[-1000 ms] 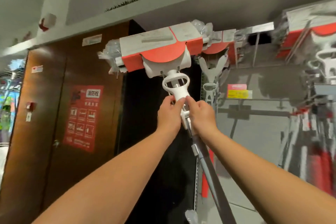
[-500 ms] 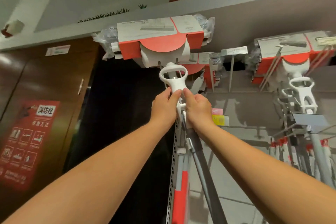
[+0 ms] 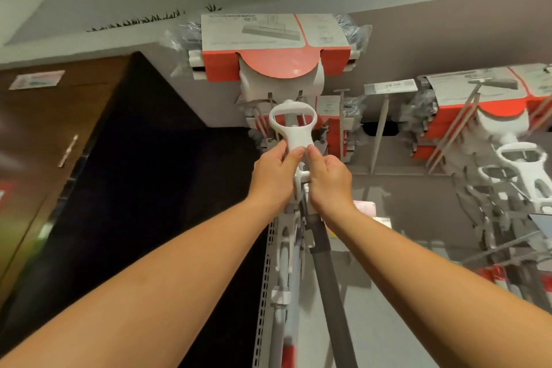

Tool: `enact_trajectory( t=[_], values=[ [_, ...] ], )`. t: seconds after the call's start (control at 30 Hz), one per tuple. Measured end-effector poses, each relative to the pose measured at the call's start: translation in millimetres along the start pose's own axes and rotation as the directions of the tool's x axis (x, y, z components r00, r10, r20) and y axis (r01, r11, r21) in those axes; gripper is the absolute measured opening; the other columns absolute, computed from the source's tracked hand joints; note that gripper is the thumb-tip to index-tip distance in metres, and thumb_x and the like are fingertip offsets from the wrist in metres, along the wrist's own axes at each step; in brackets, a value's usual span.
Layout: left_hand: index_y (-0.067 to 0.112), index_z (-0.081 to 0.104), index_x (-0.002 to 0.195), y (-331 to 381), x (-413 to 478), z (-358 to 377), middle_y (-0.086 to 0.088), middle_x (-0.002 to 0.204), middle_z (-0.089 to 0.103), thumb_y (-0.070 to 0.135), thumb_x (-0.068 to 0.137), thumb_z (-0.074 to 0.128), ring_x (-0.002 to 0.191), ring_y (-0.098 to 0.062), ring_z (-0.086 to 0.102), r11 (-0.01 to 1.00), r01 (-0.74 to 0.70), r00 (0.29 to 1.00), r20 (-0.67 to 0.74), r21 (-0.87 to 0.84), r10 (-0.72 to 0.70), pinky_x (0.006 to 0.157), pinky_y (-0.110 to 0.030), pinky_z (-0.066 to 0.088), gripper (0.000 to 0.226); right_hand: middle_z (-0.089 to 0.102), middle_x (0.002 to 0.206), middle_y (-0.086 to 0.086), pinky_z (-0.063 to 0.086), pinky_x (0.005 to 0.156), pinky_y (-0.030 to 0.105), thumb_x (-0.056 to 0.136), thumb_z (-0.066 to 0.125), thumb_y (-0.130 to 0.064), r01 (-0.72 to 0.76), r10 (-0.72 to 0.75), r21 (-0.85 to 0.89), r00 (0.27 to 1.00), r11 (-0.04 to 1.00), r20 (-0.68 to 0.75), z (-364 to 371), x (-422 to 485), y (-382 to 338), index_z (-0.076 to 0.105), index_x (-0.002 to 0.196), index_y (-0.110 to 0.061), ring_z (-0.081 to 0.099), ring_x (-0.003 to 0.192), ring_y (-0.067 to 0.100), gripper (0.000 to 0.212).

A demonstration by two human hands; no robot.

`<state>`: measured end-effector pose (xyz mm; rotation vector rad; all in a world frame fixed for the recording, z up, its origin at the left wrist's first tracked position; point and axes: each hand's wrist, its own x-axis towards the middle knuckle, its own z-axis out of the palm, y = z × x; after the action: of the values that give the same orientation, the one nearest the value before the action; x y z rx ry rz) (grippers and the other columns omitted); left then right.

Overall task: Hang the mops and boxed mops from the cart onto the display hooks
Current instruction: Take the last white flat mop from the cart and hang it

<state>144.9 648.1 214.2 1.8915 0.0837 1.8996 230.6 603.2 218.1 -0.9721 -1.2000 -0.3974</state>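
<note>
1. Left edge: a dark wooden cabinet (image 3: 59,140) borders the display panel (image 3: 388,293). It plays no part in this step.
2. The left hand (image 3: 274,172) is raised toward the panel's upper left corner. Its thumb and fingertips pinch the neck below the white handle loop (image 3: 292,128) of the mop (image 3: 276,51).
3. The mop stands head uppermost, with its red-and-white card sleeve close under the panel's top edge. The grey pole (image 3: 328,278) runs down and is cut off at the bottom of the view.
4. The right hand (image 3: 330,178) grasps the same neck from the opposite side, fingers curled round it, just beside the left hand.
5. Right: a hook prong (image 3: 378,134) carries a price label (image 3: 389,87). Beyond it, hung mops (image 3: 484,110) fill the panel's upper right edge.

Step in hand, as judged: presenting this mop to its hook. The next move calls for lining up the head with the prong, pushing it back until seated, then easing both grips to confirm the hook bears the weight.

Not determinable: the hook behind the mop head is covered, so engagement cannot be told. The cart is out of view. The hung mops are blurred and the label's figures are hard to read.
</note>
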Motion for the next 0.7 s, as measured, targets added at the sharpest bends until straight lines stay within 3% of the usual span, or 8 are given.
enact_trajectory(
  t=[0.17, 0.43, 0.53, 0.63, 0.7],
  values=[
    [0.019, 0.064, 0.108, -40, 41, -6, -0.004, 0.098, 0.067, 0.034, 0.098, 0.049, 0.093, -0.019, 0.065, 0.998, -0.057, 0.997, 0.048, -0.003, 0.057, 0.088, -0.047, 0.054, 0.023, 0.054, 0.076, -0.001, 0.038, 0.064, 0.032, 0.097, 0.039, -0.049, 0.027, -0.029, -0.019, 0.997, 0.999, -0.073, 40, 30, 23, 0.056, 0.085, -0.008, 0.05, 0.069, 0.013, 0.045],
    [0.017, 0.066, 0.106, -73, 96, -7, -0.008, 0.1, 0.068, 0.03, 0.098, 0.049, 0.096, -0.024, 0.064, 0.996, -0.084, 0.989, 0.121, -0.018, 0.085, 0.091, -0.048, 0.051, 0.024, 0.061, 0.085, 0.007, 0.037, 0.058, 0.03, 0.099, 0.035, -0.049, 0.059, -0.078, -0.108, 0.981, 0.992, -0.176, 79, 82, 51, 0.062, 0.091, -0.004, 0.054, 0.074, 0.019, 0.054],
    [0.014, 0.065, 0.1, -86, 114, -4, -0.01, 0.095, 0.067, 0.032, 0.098, 0.048, 0.091, -0.029, 0.064, 0.994, -0.11, 0.983, 0.148, -0.001, 0.109, 0.087, -0.05, 0.051, 0.025, 0.062, 0.085, 0.006, 0.039, 0.066, 0.032, 0.099, 0.033, -0.048, 0.056, -0.077, -0.115, 0.978, 0.992, -0.193, 86, 94, 58, 0.064, 0.091, -0.007, 0.056, 0.08, 0.021, 0.052],
    [0.017, 0.063, 0.096, -92, 130, 6, -0.009, 0.092, 0.065, 0.033, 0.097, 0.048, 0.086, -0.028, 0.061, 0.99, -0.138, 0.977, 0.164, 0.011, 0.135, 0.082, -0.045, 0.05, 0.022, 0.059, 0.079, 0.003, 0.041, 0.072, 0.033, 0.102, 0.03, -0.043, 0.058, -0.078, -0.105, 0.979, 0.993, -0.189, 86, 104, 60, 0.058, 0.078, -0.017, 0.056, 0.081, 0.02, 0.046],
    [0.017, 0.062, 0.101, -92, 141, 13, -0.008, 0.096, 0.065, 0.034, 0.097, 0.048, 0.091, -0.028, 0.061, 0.988, -0.149, 0.974, 0.175, 0.038, 0.14, 0.083, -0.042, 0.05, 0.022, 0.062, 0.091, 0.005, 0.043, 0.079, 0.034, 0.102, 0.029, -0.041, 0.072, -0.088, -0.086, 0.976, 0.994, -0.2, 85, 113, 64, 0.06, 0.088, -0.019, 0.057, 0.092, 0.022, 0.041]
  ],
)
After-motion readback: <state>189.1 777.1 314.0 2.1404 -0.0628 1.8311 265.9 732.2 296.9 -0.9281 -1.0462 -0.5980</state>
